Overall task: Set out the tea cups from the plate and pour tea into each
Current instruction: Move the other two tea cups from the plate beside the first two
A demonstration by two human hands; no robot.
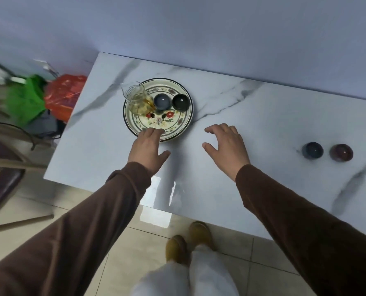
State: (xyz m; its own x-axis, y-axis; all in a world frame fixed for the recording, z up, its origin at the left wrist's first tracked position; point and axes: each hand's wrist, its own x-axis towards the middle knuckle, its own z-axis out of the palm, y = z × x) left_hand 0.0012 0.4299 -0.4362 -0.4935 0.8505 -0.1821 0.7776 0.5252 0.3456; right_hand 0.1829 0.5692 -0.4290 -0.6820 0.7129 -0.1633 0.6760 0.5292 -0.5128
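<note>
Two cups out, two to go, both hands empty over the bench.

Left hand (146,147) lies flat, fingertips on the near rim of the plate (183,127), likely steadying it; right hand (225,146) hovers spread and holding nothing, just right of the plate, seemingly ready to lift a cup. On the plate, left of centre: a glass pitcher (138,100) of amber tea, a blue-grey cup (162,100), a dark cup (180,101). Far right stand a dark-blue cup (312,150) and a maroon cup (341,152), side by side, glossy, apparently unfilled.
</note>
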